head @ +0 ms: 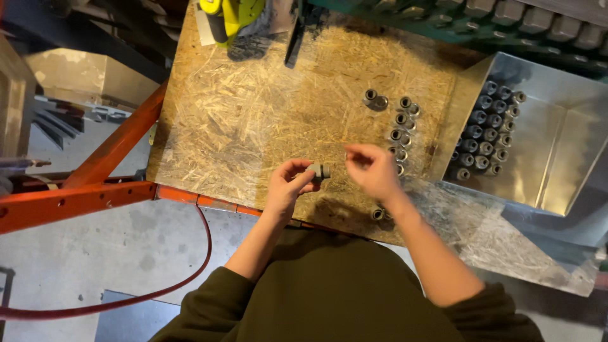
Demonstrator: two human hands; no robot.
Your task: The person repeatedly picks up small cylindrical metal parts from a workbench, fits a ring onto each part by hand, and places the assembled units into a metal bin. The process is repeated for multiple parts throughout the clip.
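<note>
Near front bench edge point(209, 201), left hand point(288, 187) pinches grey fitting point(318, 170).

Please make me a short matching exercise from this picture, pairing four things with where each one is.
Things:
1. grey fitting
2. metal tray
3. red hose
4. yellow-green tool

Places:
A. at the far edge of the chipboard bench
B. hanging below the bench's near edge
C. pinched in the left hand
D. right of the bench, holding rows of grey fittings

Pairs: 1-C, 2-D, 3-B, 4-A
</note>
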